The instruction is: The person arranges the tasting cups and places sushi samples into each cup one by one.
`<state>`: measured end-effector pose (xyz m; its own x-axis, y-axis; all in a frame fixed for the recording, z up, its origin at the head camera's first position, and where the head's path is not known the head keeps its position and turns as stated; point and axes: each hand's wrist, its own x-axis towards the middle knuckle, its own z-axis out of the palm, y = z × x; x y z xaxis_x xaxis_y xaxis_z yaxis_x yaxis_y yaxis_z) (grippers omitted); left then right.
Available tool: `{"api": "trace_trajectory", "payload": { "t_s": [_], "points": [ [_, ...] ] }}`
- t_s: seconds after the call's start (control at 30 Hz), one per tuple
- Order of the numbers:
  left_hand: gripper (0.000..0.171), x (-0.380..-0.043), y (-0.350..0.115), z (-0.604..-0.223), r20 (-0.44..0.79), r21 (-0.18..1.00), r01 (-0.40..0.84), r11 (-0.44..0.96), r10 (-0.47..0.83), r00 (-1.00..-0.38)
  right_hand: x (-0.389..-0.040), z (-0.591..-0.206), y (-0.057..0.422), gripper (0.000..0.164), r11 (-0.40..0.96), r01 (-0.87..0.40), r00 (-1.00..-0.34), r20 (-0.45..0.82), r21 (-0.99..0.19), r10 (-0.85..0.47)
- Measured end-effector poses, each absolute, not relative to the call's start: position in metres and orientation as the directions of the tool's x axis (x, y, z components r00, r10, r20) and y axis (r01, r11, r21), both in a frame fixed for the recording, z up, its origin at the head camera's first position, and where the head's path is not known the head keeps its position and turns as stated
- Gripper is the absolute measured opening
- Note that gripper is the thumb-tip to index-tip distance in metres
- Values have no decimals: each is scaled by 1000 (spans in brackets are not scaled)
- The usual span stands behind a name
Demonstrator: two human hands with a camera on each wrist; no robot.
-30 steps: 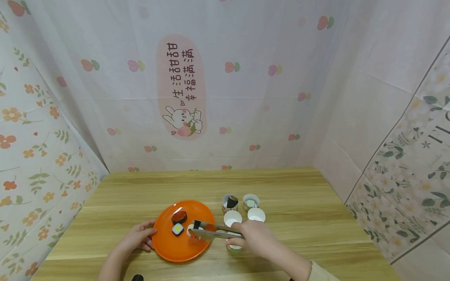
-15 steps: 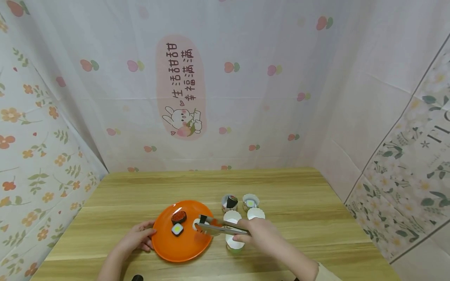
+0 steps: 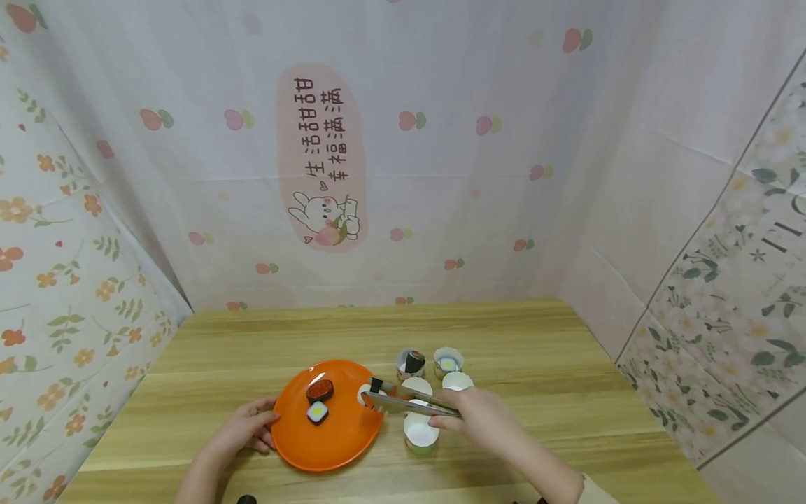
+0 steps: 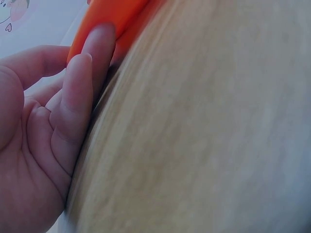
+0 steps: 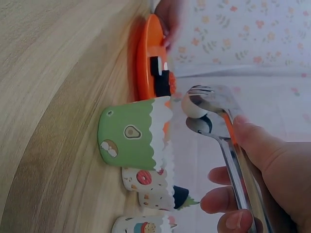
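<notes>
- Rightward since the earlier frames, the right hand (image 3: 475, 414) has drawn the metal tongs (image 3: 409, 402) and the white piece (image 5: 193, 108) from over the plate's middle toward its right edge.
- Near the bottom edge, a small dark object (image 3: 247, 499) is cut off by the frame.
- Pinching the orange plate (image 3: 327, 441) at its left rim is the left hand (image 3: 248, 427).
- Gripped between fingers and thumb, the tongs are narrowed on the white piece, which is raised clear of the plate.
- Just right of the plate stands a green cup (image 5: 124, 133).
- On the plate, a yellow-centred piece (image 3: 317, 411) lies just beside a red-topped piece (image 3: 320, 391).
- Farther back, one cup holds a dark wedge (image 3: 415, 362); the cup beside it holds another yellow-centred piece (image 3: 448, 365).
- Behind the wooden table (image 3: 252, 336) hangs a printed curtain (image 3: 441, 210).
</notes>
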<state>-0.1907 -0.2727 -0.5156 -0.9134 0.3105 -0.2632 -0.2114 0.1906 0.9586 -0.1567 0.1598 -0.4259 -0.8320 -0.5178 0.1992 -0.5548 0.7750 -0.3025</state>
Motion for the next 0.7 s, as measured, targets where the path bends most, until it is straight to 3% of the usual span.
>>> {"api": "trace_trajectory", "payload": {
  "t_s": [0.7],
  "points": [
    [63,-191,-273,-516,-240,966,-193,171,322,-916,-154,-425,185,27,807,-519,-853,234,-283,-467]
  ]
}}
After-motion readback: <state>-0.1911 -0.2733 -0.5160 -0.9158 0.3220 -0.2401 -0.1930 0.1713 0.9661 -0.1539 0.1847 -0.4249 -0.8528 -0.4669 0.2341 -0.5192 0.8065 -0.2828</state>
